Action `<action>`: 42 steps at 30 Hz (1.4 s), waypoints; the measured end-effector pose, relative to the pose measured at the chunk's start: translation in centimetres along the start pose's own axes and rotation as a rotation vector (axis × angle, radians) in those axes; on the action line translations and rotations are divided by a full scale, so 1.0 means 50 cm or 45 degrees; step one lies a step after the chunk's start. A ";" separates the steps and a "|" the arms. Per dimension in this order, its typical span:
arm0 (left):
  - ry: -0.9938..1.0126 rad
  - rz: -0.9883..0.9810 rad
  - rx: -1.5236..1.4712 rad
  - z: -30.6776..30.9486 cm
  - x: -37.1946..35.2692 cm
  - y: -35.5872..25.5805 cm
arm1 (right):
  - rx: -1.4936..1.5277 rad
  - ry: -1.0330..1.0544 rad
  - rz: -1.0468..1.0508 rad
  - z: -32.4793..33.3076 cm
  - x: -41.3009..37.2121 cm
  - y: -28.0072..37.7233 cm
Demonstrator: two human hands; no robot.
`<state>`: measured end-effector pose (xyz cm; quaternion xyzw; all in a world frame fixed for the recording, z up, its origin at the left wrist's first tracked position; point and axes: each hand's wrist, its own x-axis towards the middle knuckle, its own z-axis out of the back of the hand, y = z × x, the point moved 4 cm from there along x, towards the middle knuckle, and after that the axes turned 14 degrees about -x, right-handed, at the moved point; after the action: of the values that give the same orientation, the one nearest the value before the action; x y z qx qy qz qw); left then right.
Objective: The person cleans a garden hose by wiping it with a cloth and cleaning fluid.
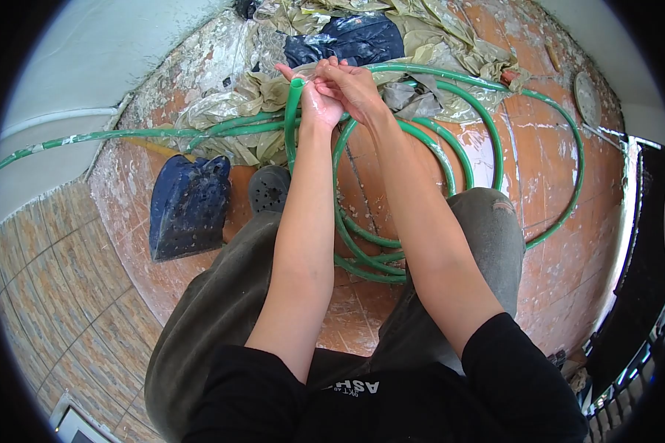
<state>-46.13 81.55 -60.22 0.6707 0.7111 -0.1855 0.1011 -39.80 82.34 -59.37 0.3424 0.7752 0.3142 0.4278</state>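
The open end of a green hose stands upright beside my left hand, near the base of the thumb. My left palm faces up and looks wet, with the thumb stretched out to the left behind the hose end. Across that palm lies my right hand, its fingers slightly bent and touching the left hand. I see no object between the two hands. Several loops of the green hose lie on the floor below and to the right of my hands.
Crumpled tan sheeting and dark blue cloth lie at the back. A blue dustpan-like scoop is at left. White-spattered orange tiles are underfoot. A round lid-like disc leans at right, near a dark metal-framed panel.
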 end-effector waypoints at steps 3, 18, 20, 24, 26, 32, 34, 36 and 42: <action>-0.095 -0.070 0.048 -0.007 -0.003 0.001 | 0.023 0.003 0.012 -0.002 0.002 0.000; -0.293 -0.188 0.029 -0.052 -0.038 0.004 | -0.007 0.048 0.032 -0.012 0.006 0.000; -0.109 -0.092 -0.032 -0.018 -0.012 -0.011 | -0.014 0.049 0.041 -0.013 0.006 -0.001; 0.178 0.023 -0.115 0.025 0.024 -0.030 | -0.111 0.045 0.062 -0.020 0.006 0.002; 0.043 -0.073 -0.068 0.022 0.021 -0.035 | -0.143 0.036 0.062 -0.025 0.020 -0.010; -0.402 -0.461 0.197 0.002 -0.031 -0.058 | -1.383 -0.763 0.877 -0.068 0.060 0.010; -0.321 -0.407 0.186 0.004 -0.042 -0.061 | -1.548 -0.776 0.946 -0.090 0.072 0.006; -0.268 -0.523 0.414 0.017 -0.044 -0.074 | -1.791 -0.717 0.936 -0.117 0.088 0.004; -0.407 -0.499 0.546 -0.035 -0.124 -0.051 | -1.891 -0.800 1.239 -0.179 0.121 0.011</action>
<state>-48.00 76.50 -55.88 0.4894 0.7465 -0.4498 0.0304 -49.93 85.77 -57.75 0.3372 -0.0026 0.7656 0.5478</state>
